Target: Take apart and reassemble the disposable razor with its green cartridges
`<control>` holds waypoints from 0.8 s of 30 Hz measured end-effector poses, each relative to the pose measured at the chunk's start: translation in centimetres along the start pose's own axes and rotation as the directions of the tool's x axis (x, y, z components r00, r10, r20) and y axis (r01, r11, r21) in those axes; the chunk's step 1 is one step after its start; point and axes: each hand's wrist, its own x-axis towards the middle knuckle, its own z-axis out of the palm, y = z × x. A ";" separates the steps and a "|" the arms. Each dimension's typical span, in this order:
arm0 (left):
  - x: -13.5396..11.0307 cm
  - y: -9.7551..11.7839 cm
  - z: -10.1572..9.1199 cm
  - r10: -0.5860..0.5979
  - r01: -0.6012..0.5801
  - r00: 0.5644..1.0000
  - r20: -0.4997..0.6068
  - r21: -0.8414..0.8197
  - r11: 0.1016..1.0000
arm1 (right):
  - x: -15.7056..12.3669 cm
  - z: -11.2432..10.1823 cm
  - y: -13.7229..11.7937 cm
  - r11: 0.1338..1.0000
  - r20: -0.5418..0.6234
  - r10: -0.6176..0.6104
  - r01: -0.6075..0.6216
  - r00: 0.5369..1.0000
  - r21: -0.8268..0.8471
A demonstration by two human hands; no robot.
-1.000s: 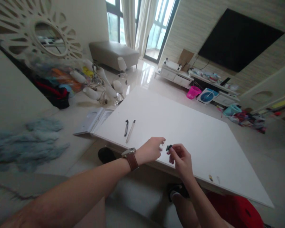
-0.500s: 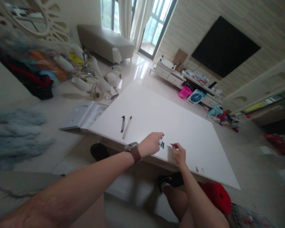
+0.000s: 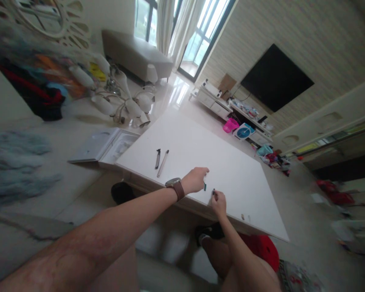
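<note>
Nearest are the person's bare knees and a red stool (image 3: 263, 249) under the table edge. Above them, the right hand (image 3: 219, 201) rests on the near edge of the white table (image 3: 231, 170), with its fingers bunched together and pinching a small dark piece (image 3: 213, 190) at the fingertips. Just beside it, to the left, the left hand (image 3: 196, 180) with a brown watch (image 3: 177, 187) on the wrist is curled loosely. A small green piece (image 3: 205, 186) sits right at its fingertips on the table, but I cannot tell if the fingers hold it or only touch it. The two hands are near each other but apart.

Further on the table lie a black pen (image 3: 157, 158) and a grey pen (image 3: 163, 163), side by side. Beyond the left corner an open white box (image 3: 105, 147) lies on the floor, then a lamp with white shades (image 3: 121, 101). Far back hangs a black television (image 3: 275, 77).
</note>
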 end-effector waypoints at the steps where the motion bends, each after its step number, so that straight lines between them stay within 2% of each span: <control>1: 0.0 0.0 0.1 -0.001 0.001 1.000 0.007 -0.003 1.000 | 0.0 0.4 -0.6 1.000 0.014 -0.005 0.005 1.000 0.005; 5: 0.2 -0.1 0.2 -0.005 0.005 1.000 0.020 -0.007 1.000 | 0.3 2.0 -2.6 1.000 0.037 0.005 -0.006 0.999 0.030; 9: 0.3 -0.2 -0.3 0.002 -0.002 1.000 0.008 0.000 1.000 | 0.7 3.3 -4.5 0.996 -0.040 0.082 -0.081 0.996 0.033; 14: 0.2 -0.2 -1.0 -0.002 0.002 1.000 -0.010 0.008 1.000 | 1.0 4.5 -6.4 0.997 -0.063 0.072 -0.070 0.995 0.022; 19: 0.0 0.1 -1.2 0.002 -0.002 1.000 0.004 0.017 1.000 | 2.3 4.8 -6.4 0.997 -0.073 0.072 -0.071 0.995 0.010; 24: 0.0 0.6 -1.4 0.020 -0.020 1.000 0.001 0.036 0.999 | 5.6 3.2 -5.1 0.998 -0.029 0.057 -0.058 0.998 -0.018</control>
